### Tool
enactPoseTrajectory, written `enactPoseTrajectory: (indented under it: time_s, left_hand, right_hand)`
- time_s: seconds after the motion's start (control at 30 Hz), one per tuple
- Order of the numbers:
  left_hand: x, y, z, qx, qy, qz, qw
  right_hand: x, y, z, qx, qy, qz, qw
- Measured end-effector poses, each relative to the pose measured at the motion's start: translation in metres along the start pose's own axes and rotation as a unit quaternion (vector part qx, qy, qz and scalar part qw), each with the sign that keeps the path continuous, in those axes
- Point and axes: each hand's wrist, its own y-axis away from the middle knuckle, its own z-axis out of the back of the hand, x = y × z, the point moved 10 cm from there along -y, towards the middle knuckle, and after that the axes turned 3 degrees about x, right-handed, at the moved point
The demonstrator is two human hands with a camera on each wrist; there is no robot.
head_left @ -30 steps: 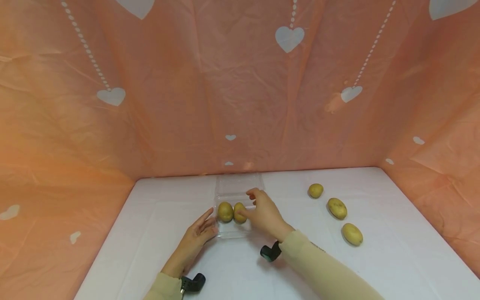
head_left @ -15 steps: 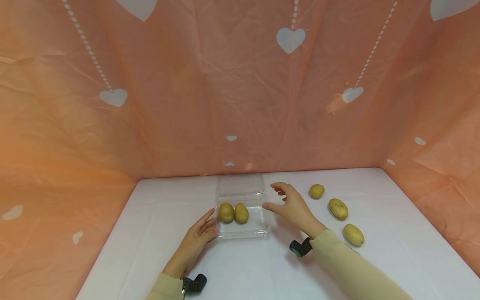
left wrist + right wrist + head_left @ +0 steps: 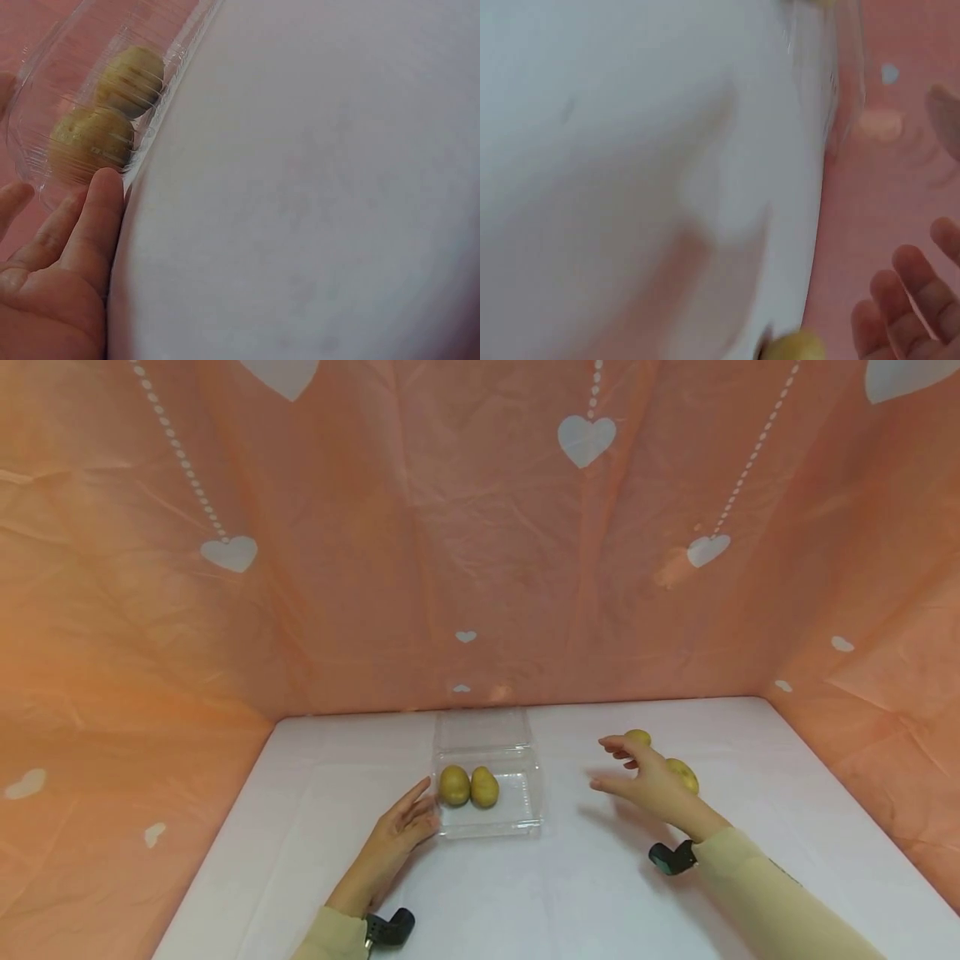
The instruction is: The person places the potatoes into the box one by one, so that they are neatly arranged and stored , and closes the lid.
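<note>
On a white desk [image 3: 480, 893], a clear plastic box [image 3: 516, 793] lies with its lid folded back; one potato [image 3: 454, 785] and a second potato [image 3: 484, 787] sit side by side at its left end. The left hand [image 3: 397, 835], fingers loosely extended, touches the box's left wall, gripping nothing. Right of the box, the right hand [image 3: 656, 785] hovers empty, thumb and fingers well apart, partly covering a third potato [image 3: 638, 737] and a fourth potato [image 3: 685, 774].
</note>
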Motion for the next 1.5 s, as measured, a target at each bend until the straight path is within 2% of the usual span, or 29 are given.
enactPoseTrajectory:
  time_s: [0.1,0.33,0.6,0.83,1.5]
  left_hand:
    - [-0.001,0.0,-0.001,0.003,-0.005,-0.005,1.0]
    - [-0.001,-0.001,-0.002,0.007,-0.006,0.003,1.0]
    - [0.0,-0.001,0.0,-0.001,-0.001,0.004,1.0]
    - [0.0,-0.001,0.001,-0.002,-0.004,0.005,1.0]
    - [0.002,-0.001,0.0,0.001,0.002,0.006,1.0]
  right_hand:
    - [-0.01,0.005,0.012,0.004,0.005,-0.005,1.0]
    - [-0.038,0.018,0.038,0.011,0.057,-0.065,0.9962]
    - [-0.057,0.022,0.057,0.025,0.055,-0.063,0.9962]
    - [-0.077,0.025,0.06,0.045,0.039,-0.071,0.9958]
    - [-0.095,0.035,0.061,0.051,0.057,-0.083,0.9936]
